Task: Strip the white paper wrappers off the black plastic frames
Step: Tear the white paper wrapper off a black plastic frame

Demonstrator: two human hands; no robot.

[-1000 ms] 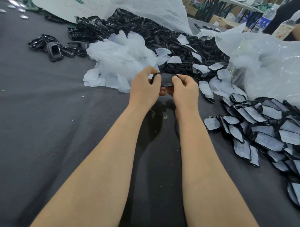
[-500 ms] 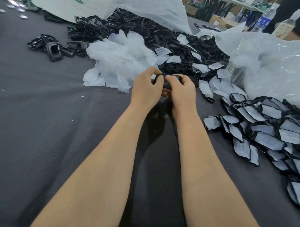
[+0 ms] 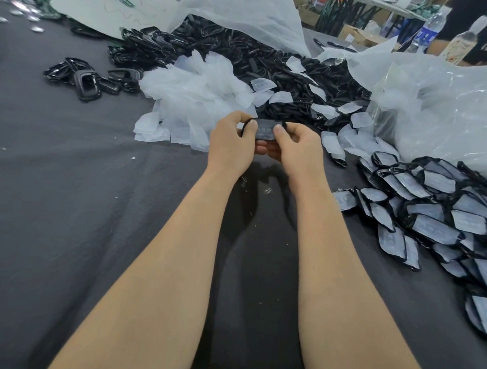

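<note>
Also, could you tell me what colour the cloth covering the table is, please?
Dark grey fabric tablecloth, clearest in the head view.

The left forearm [image 3: 162, 264] and right forearm [image 3: 336, 270] stretch forward side by side, bare, drawing closer at the wrists. The left hand [image 3: 231, 141] and right hand [image 3: 297, 147] face each other with fingers curled. Each pinches one end of a small wrapped frame [image 3: 264, 129], thumb on top and fingertips underneath.
</note>
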